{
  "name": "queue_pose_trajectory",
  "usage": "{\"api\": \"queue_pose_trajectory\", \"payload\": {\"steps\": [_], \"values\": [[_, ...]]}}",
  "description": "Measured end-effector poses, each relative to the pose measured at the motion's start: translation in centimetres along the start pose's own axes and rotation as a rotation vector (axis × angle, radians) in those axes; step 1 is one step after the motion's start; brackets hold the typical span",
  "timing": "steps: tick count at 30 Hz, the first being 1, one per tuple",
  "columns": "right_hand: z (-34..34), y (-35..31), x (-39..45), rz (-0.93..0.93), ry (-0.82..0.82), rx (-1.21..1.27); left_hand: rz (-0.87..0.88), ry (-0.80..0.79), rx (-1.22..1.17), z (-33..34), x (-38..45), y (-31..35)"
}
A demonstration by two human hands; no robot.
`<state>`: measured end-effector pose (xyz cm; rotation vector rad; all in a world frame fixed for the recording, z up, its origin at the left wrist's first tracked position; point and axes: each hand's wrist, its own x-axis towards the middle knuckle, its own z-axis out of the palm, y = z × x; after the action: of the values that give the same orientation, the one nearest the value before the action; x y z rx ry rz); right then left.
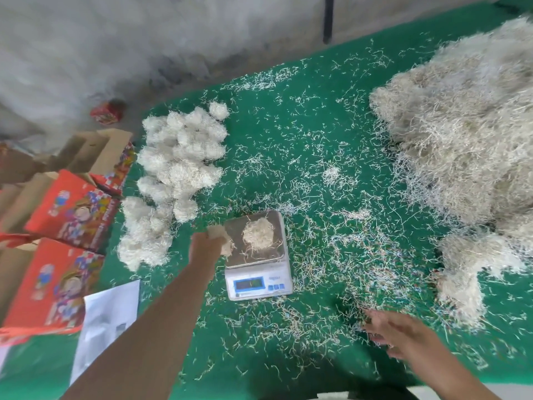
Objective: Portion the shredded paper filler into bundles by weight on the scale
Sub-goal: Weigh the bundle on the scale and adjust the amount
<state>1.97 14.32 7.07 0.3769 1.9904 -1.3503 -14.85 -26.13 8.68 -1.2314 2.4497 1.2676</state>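
Head view: a small wad of pale shredded paper [222, 241] is held in the left hand [206, 243] beside the white digital scale [257, 267], likely to trim the round paper bundle [257, 235] being weighed, while the right hand [395, 330] is blurred, fingers loosely spread.

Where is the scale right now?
In the head view, the scale sits low centre on the green table, right of the left hand and the finished bundles.

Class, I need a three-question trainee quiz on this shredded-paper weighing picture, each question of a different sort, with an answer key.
1. True or false: the scale platform is bare.
2. Which hand grips a tuft of filler? A) left hand B) right hand
3. Fill in: the finished bundles lie to the scale's ____, the big loose heap opposite.

Key: 1 false, a clump sits on it; 2 A; 3 left.
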Motion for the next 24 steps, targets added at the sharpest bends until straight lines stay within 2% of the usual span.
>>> {"api": "queue_pose_trajectory", "payload": {"steps": [3, 7, 14, 20, 24], "values": [[0.5, 0.4, -0.1, 0.122, 0.042, 0.087, 0.047, -0.02, 0.036, 0.8, 2.1, -1.0], [1.3, 0.1, -0.2, 0.23, 0.051, 0.062, 0.062, -0.059, 0.049, 2.0, 4.4, -0.8], [3.1, -2.8, 0.1, 0.134, 0.144, 0.014, 0.001, -0.183, -0.181, 2.3, 5.6, -2.3], [6.2, -6.8, 2.1, 0.084, 0.017, -0.065, 0.029, -0.221, -0.092, -4.7, 1.7, -7.9], [7.7, -8.4, 3.8, 0.027, -0.055, -0.148, -0.008, -0.231, -0.18, -7.0, -1.8, -12.0]]}}
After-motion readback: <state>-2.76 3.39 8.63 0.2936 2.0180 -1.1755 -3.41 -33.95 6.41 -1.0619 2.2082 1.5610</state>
